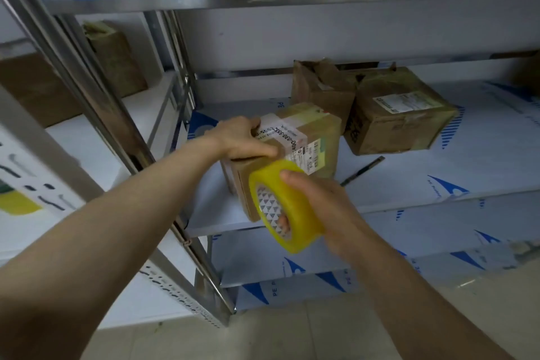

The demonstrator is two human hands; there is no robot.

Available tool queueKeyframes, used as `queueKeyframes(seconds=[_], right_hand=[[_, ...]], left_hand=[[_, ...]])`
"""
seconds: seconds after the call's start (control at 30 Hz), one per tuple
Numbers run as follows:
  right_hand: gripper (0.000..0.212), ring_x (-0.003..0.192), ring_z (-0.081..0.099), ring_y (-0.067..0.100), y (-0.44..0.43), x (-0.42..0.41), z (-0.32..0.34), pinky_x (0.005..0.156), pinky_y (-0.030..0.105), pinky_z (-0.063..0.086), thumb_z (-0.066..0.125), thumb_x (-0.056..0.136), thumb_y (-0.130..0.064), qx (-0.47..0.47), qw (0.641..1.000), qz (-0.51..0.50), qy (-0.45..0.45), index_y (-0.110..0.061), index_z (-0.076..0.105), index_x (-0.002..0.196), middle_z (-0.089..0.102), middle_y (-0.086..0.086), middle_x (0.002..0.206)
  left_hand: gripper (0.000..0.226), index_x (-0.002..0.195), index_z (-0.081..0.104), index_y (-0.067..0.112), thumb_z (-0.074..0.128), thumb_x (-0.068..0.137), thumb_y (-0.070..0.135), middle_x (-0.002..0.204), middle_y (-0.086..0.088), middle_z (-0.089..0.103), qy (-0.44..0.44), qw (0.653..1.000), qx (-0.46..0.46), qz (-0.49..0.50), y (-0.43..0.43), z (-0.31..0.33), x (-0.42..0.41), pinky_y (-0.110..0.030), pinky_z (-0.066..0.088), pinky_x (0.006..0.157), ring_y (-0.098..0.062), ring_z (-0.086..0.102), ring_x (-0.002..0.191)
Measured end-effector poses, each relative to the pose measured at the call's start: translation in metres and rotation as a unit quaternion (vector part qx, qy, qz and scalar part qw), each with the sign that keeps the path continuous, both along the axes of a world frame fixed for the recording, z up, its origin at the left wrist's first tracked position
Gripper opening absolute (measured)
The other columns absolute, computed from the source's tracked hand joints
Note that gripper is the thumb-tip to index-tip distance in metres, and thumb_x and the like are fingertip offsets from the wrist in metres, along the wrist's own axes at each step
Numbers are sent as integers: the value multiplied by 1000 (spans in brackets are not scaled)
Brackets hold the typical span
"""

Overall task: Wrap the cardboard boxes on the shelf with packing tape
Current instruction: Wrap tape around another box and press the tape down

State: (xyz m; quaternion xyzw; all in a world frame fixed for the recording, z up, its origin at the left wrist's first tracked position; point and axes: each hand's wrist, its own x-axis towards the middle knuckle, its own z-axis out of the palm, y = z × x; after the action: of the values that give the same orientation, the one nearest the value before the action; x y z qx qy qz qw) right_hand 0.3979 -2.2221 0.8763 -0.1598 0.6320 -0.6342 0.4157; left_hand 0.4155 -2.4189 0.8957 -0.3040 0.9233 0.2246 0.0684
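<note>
A small cardboard box [318,131] with white labels and glossy tape stands near the front edge of the middle shelf [438,172]. My left hand [242,137] lies on the box's top left corner, fingers pressed down over it. My right hand [321,202] grips a yellow roll of packing tape [295,213] against the box's near side, thumb on the rim and fingers through the core. Two more cardboard boxes stand behind: a worn one [318,88] and a labelled one [400,117].
A dark pen-like tool [362,170] lies on the shelf right of the box. Steel uprights [96,102] rise at the left. Another rack at the left holds brown boxes [117,58]. Lower shelves [380,245] and tiled floor lie below.
</note>
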Motion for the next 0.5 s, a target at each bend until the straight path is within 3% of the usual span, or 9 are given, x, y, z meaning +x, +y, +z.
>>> queueKeyframes(seconds=[0.07, 0.13, 0.17, 0.23, 0.27, 0.37, 0.43, 0.5], right_hand=[[30, 89, 69, 24, 1, -16, 22, 84, 44, 56, 71, 77, -35, -22, 999, 47, 5, -24, 63, 103, 72, 5, 100], [34, 84, 68, 25, -7, -27, 45, 87, 46, 54, 70, 72, -29, -27, 996, 89, 15, -13, 66, 102, 72, 11, 95], [30, 79, 68, 25, -14, -32, 52, 86, 45, 54, 68, 75, -26, -19, 994, 100, 30, -9, 67, 100, 72, 13, 89], [28, 81, 70, 26, -33, -38, 61, 83, 44, 56, 68, 82, -29, -1, 995, 74, 65, -7, 68, 99, 73, 13, 90], [33, 83, 71, 26, -43, -41, 62, 80, 43, 57, 70, 82, -36, 6, 995, 46, 89, -8, 68, 99, 73, 12, 92], [49, 80, 70, 24, -78, -43, 60, 74, 38, 59, 70, 77, -54, 26, 988, -1, 149, -9, 66, 97, 71, 10, 92], [64, 89, 68, 27, -100, -40, 56, 82, 42, 57, 67, 75, -62, 40, 988, -1, 147, -9, 61, 111, 68, 12, 102], [77, 95, 67, 29, -114, -38, 51, 88, 47, 53, 66, 72, -67, 50, 992, 11, 119, -10, 56, 122, 66, 12, 109]], left_hand=[[63, 117, 61, 18, 69, 71, 59, 104, 2, 65, 34, 989, 141, 23, -8, 6, 3, -31, 46, 85, -20, 61, 97], [44, 87, 66, 16, 73, 62, 52, 77, -1, 69, 74, 963, 248, 71, -13, 3, 4, -33, 49, 77, -21, 64, 81], [39, 81, 64, 14, 70, 61, 47, 72, -3, 67, 88, 954, 269, 102, -14, 0, 3, -32, 48, 74, -22, 62, 76], [30, 88, 61, 13, 65, 77, 41, 76, -4, 61, 155, 922, 309, 176, -14, -11, 2, -26, 45, 64, -20, 57, 72], [23, 88, 59, 15, 59, 87, 37, 76, -3, 59, 216, 886, 344, 223, -14, -18, 2, -24, 43, 56, -18, 55, 68], [30, 71, 51, 19, 48, 92, 40, 65, 1, 56, 392, 726, 437, 358, -19, -48, 7, -21, 40, 50, -14, 52, 59], [32, 69, 55, 21, 45, 94, 39, 60, 5, 61, 443, 691, 430, 375, -16, -68, 9, -21, 41, 52, -10, 56, 57], [33, 81, 66, 22, 42, 95, 40, 75, 1, 71, 463, 681, 434, 364, -13, -86, 6, -25, 53, 63, -14, 66, 71]])
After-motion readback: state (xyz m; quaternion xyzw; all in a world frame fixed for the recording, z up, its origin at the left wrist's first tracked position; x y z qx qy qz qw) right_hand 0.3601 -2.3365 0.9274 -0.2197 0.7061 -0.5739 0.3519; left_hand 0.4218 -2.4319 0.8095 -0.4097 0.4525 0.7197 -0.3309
